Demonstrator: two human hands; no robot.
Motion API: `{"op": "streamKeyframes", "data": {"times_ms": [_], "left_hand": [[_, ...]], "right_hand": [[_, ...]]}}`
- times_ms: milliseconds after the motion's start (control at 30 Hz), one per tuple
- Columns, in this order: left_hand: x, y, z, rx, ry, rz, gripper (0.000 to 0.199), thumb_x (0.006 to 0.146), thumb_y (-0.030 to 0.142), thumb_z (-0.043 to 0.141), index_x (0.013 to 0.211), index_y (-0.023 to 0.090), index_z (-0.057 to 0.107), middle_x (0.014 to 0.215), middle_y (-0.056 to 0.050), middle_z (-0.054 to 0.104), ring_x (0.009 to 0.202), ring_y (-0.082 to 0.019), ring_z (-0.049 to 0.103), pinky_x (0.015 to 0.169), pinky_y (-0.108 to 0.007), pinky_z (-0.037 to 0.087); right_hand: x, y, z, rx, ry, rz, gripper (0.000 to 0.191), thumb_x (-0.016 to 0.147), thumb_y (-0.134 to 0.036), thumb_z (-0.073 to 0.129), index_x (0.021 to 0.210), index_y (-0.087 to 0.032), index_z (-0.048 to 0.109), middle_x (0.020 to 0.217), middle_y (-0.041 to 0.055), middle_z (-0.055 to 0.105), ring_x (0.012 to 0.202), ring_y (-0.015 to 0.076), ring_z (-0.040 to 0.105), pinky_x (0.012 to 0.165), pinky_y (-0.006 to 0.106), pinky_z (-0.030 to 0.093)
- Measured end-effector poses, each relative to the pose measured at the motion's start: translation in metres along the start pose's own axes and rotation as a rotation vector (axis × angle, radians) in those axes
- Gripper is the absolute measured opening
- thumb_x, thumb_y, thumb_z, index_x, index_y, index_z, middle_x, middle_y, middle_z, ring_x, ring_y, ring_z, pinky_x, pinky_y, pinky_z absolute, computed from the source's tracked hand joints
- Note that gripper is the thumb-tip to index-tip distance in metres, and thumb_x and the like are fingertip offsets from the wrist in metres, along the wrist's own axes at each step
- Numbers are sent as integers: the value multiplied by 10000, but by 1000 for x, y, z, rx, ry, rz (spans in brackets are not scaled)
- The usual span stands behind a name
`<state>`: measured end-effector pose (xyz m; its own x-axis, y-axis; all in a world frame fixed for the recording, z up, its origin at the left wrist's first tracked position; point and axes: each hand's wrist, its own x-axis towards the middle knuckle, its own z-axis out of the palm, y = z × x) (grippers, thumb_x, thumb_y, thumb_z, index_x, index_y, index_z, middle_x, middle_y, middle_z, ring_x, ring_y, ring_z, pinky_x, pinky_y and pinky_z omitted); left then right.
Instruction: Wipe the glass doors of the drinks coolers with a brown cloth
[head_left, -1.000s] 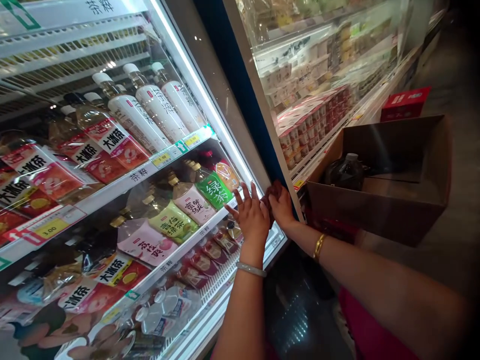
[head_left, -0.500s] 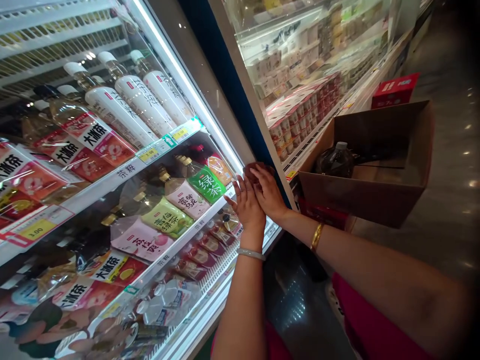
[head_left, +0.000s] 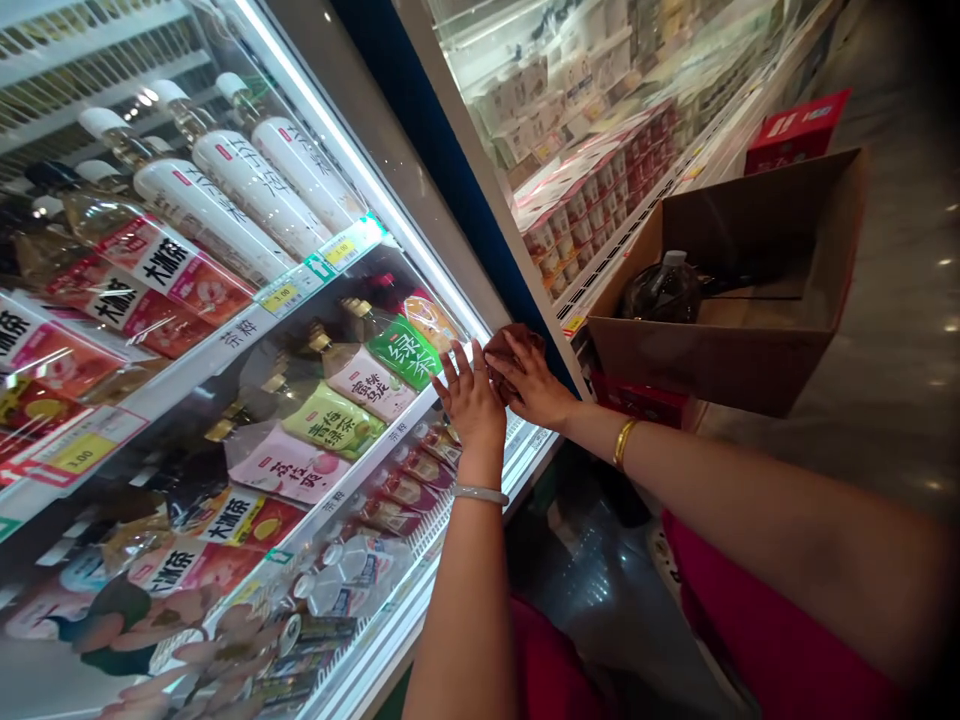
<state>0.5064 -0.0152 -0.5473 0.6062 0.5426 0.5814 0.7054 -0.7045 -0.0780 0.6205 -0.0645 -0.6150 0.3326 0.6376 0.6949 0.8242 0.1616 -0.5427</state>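
My left hand (head_left: 474, 405), with a pale bangle at the wrist, lies with spread fingers against the glass door (head_left: 420, 230) of a lit drinks fridge, near its right edge. Just right of it, my right hand (head_left: 534, 385), with a gold bracelet, presses a dark reddish-brown cloth (head_left: 517, 345) on the door frame. Behind the glass, close to my left hand, stand a green-labelled bottle (head_left: 406, 350) and a pink-labelled bottle (head_left: 371, 382). White-labelled bottles (head_left: 255, 190) fill the shelf above.
An open cardboard box (head_left: 712, 355) at the right holds a large dark clear-capped bottle (head_left: 666, 290). Beyond it is a red box (head_left: 799, 132). A second glass-fronted fridge (head_left: 600, 190) holds stacked cups. Dark shiny floor (head_left: 577, 575) shows below my arms.
Both hands have shifted slightly left in view and drawn a little apart. More of the cloth shows by my right hand. The view has also shifted a little.
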Motion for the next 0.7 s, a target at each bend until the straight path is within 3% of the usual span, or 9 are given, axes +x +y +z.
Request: {"op": "streamKeyframes", "data": {"times_ms": [67, 133, 267, 400, 500, 600, 667, 700], "left_hand": [[-3, -3, 1, 4, -9, 41, 694, 1006, 244, 516, 1657, 269, 280, 1758, -57, 117, 1643, -268, 26, 1324, -566, 6], [-7, -3, 3, 2, -16, 75, 709, 1001, 250, 521, 1661, 273, 264, 1759, -51, 107, 1643, -265, 14, 1320, -575, -11], [-17, -1, 7, -24, -26, 99, 753, 980, 271, 554, 1667, 259, 246, 1758, -53, 113, 1641, -272, -4, 1314, -582, -36], [-21, -1, 8, -52, -31, 119, 740, 972, 238, 539, 1661, 247, 269, 1754, -62, 125, 1641, -274, 27, 1309, -589, -53], [-22, -1, 7, -68, -33, 127, 690, 996, 216, 485, 1656, 230, 286, 1745, -75, 159, 1638, -269, 64, 1310, -589, -52], [-22, -2, 6, -70, -21, 118, 657, 1012, 204, 450, 1649, 162, 296, 1736, -113, 181, 1634, -268, 76, 1320, -565, -20], [-22, -2, 6, -65, -6, 124, 666, 1008, 192, 456, 1650, 147, 285, 1736, -118, 177, 1632, -268, 79, 1322, -559, -8], [-21, -3, 6, -62, 6, 132, 671, 1007, 190, 461, 1651, 153, 280, 1737, -112, 178, 1632, -267, 86, 1321, -562, -9]], "right_hand": [[-4, 6, -4, 16, -33, 45, 736, 867, -194, 658, 1559, -339, 453, 1763, 31, 123, 1634, 344, 89, 1297, 618, 247], [-10, 12, 0, 72, 13, 206, 773, 847, -227, 700, 1568, -334, 442, 1760, 33, 144, 1627, 344, 140, 1296, 588, 281], [-21, 19, 23, 132, 148, 562, 823, 910, -301, 594, 1651, -195, 251, 1703, 200, 250, 1549, 377, 352, 1226, 608, 395], [-15, 14, 39, 130, 241, 718, 760, 925, -214, 429, 1644, -111, 203, 1591, 268, 408, 1469, 361, 475, 1195, 635, 417], [3, 2, 31, 129, 271, 631, 737, 923, -233, 476, 1631, -189, 276, 1689, 178, 291, 1575, 313, 314, 1276, 580, 327], [17, -4, 17, 118, 234, 304, 613, 963, -286, 489, 1571, -301, 414, 1746, 35, 190, 1627, 238, 172, 1331, 505, 226], [18, -3, 13, 129, 229, 183, 580, 959, -284, 497, 1537, -308, 464, 1738, 26, 220, 1623, 229, 186, 1331, 503, 227], [18, -2, 14, 140, 252, 201, 600, 948, -273, 501, 1545, -293, 451, 1730, 49, 238, 1619, 240, 199, 1324, 525, 239]]}}
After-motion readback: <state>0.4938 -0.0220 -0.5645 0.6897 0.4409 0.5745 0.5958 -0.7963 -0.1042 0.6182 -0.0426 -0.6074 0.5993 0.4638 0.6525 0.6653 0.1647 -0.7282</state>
